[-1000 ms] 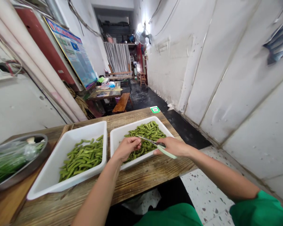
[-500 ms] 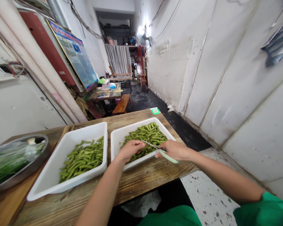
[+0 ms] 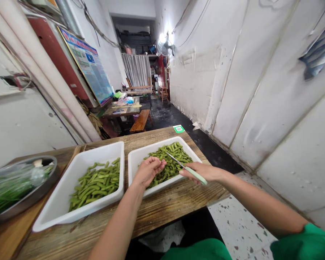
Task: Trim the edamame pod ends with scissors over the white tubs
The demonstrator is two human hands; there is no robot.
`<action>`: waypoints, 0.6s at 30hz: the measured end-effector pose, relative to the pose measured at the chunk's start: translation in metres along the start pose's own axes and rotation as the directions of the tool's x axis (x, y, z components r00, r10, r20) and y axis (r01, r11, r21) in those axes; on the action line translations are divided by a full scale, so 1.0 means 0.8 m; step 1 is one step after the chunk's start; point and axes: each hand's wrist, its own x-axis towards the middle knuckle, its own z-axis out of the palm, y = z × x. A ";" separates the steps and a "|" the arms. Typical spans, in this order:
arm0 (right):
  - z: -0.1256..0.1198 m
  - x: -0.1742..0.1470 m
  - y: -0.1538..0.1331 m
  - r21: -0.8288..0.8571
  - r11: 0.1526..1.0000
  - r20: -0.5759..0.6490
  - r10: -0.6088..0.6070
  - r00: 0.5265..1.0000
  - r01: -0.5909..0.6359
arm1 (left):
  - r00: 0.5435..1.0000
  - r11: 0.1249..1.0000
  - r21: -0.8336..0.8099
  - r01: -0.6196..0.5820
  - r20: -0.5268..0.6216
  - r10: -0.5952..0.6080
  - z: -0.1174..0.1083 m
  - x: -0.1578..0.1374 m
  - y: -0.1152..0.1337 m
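Head view: scissors [image 3: 189, 170] jut from right fingers [image 3: 186, 174].

The person's own body, partly in view: a plain green top [image 3: 200, 250] with a loose, short right sleeve [image 3: 306, 241] ending near the elbow, black legwear [image 3: 199, 222] below the wooden table's [image 3: 173, 202] near edge, and bare left hand [image 3: 148, 172] and right hand [image 3: 202, 171].
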 end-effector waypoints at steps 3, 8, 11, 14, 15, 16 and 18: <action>0.004 0.002 -0.003 0.131 0.991 0.061 0.014 0.998 -0.022 | 0.998 0.998 -0.019 -0.059 -0.027 0.058 0.011 -0.005 -0.002; 0.006 0.005 -0.010 0.180 0.984 0.029 0.008 1.000 -0.013 | 0.993 0.995 0.060 -0.073 -0.085 0.078 0.022 -0.010 -0.002; 0.006 0.006 -0.011 0.172 0.985 0.029 -0.002 1.000 -0.003 | 0.987 0.994 0.072 -0.084 -0.130 0.093 0.024 -0.012 -0.003; 0.008 0.009 -0.009 0.166 0.986 0.035 -0.008 0.999 0.002 | 0.983 0.991 0.091 -0.098 -0.148 0.111 0.026 -0.013 -0.006; 0.009 0.011 -0.007 0.164 0.986 0.038 -0.008 0.999 0.001 | 0.982 0.990 0.102 -0.101 -0.146 0.115 0.027 -0.014 -0.007; 0.010 0.013 -0.006 0.159 0.987 0.037 -0.006 0.999 0.000 | 0.983 0.988 0.115 -0.103 -0.143 0.119 0.028 -0.015 -0.008; 0.012 0.015 -0.004 0.142 0.990 0.026 0.006 1.000 -0.010 | 0.984 0.985 0.140 -0.100 -0.134 0.119 0.031 -0.016 -0.012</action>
